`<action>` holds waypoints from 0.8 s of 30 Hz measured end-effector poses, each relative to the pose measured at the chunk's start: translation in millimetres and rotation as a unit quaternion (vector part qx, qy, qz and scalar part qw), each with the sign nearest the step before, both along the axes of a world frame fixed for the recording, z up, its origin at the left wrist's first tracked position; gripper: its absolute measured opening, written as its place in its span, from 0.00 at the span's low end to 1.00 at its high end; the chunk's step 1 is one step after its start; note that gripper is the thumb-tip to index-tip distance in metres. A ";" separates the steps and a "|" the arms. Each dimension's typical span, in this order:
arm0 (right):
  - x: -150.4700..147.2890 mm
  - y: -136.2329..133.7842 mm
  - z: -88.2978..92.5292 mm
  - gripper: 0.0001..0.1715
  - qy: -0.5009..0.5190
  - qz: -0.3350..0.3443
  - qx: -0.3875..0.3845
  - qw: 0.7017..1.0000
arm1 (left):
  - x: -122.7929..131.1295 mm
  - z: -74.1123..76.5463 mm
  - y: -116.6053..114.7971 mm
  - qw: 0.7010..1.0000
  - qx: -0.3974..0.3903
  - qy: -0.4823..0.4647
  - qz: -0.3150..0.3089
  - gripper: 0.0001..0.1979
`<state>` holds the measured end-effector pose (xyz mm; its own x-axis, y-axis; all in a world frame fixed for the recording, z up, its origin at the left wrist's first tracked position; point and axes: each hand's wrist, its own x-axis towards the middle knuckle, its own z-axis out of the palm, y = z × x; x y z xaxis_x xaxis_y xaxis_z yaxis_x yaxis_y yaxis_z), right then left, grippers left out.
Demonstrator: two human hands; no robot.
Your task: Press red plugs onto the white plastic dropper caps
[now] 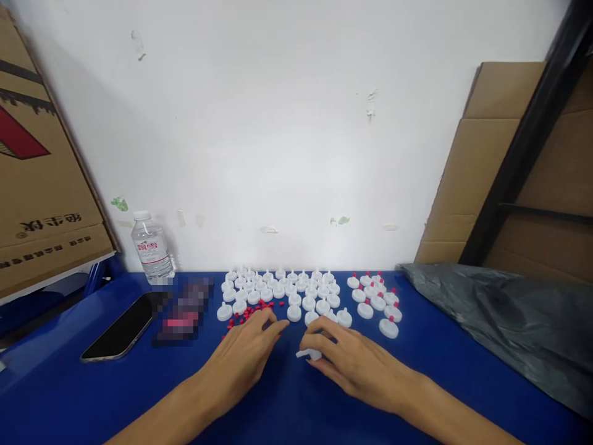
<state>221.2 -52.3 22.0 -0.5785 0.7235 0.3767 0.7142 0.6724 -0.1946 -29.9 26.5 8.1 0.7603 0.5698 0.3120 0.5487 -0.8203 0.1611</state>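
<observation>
My right hand (354, 358) is closed around a white round lid with a nozzle (312, 354), tilted so that the nozzle points left. Thumb and fingers of my left hand (248, 349) are pinched together, with a bit of red at the tips that looks like a small red cap (279, 336). Loose red caps (250, 311) lie scattered just beyond the left hand. Behind both hands stand many white nozzle lids (293, 313), upright and without red tips. To the right, a separate group of white lids (388, 328) carries red caps on the nozzles.
A phone (121, 329), a blurred packet (183, 312) and a water bottle (152, 247) are on the left of the blue table (287, 408). Grey plastic sheeting (500, 327) covers the right side. Cardboard (482, 167) leans by the white wall (287, 136); a printed box (46, 185) stands left.
</observation>
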 end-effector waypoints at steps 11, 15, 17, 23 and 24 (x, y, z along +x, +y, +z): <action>4.7 3.2 -2.0 0.13 0.107 0.017 0.083 0.991 | 11.5 22.4 -14.6 0.957 -0.134 -0.255 -0.024 0.08; 2.7 2.2 -1.1 0.13 0.123 0.024 0.083 0.989 | 11.8 24.3 -18.7 0.951 -0.165 -0.261 -0.023 0.07; 2.0 2.2 -1.0 0.12 0.126 0.028 0.089 0.988 | 12.6 24.4 -19.9 0.949 -0.175 -0.262 -0.026 0.07; 1.6 0.6 -0.4 0.10 0.126 0.039 0.097 0.986 | 14.8 20.4 -19.6 0.934 -0.208 -0.288 -0.036 0.06; 1.5 0.3 -0.5 0.10 0.125 0.038 0.097 0.987 | 15.0 19.7 -19.7 0.930 -0.216 -0.294 -0.039 0.06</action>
